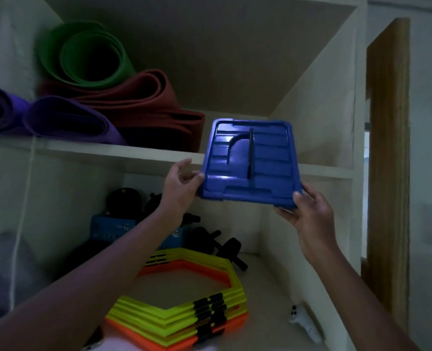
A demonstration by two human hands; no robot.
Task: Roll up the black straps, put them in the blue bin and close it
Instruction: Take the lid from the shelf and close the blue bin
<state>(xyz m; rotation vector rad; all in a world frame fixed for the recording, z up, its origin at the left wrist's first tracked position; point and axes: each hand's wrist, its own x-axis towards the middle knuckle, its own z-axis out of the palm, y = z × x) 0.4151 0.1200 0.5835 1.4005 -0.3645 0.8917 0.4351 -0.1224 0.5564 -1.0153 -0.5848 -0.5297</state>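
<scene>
Both hands hold the blue bin up at the upper shelf edge (lid on, handle upright). Left hand pinches its left rim; right hand clasps the near right corner.

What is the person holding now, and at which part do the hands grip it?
A blue bin, lid on, is held by both hands: the left hand at its near-left corner, the right hand at its near-right corner.

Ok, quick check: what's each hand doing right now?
Left hand: closed on the left edge of the blue bin.
Right hand: closed on the bin's near right corner.
</scene>
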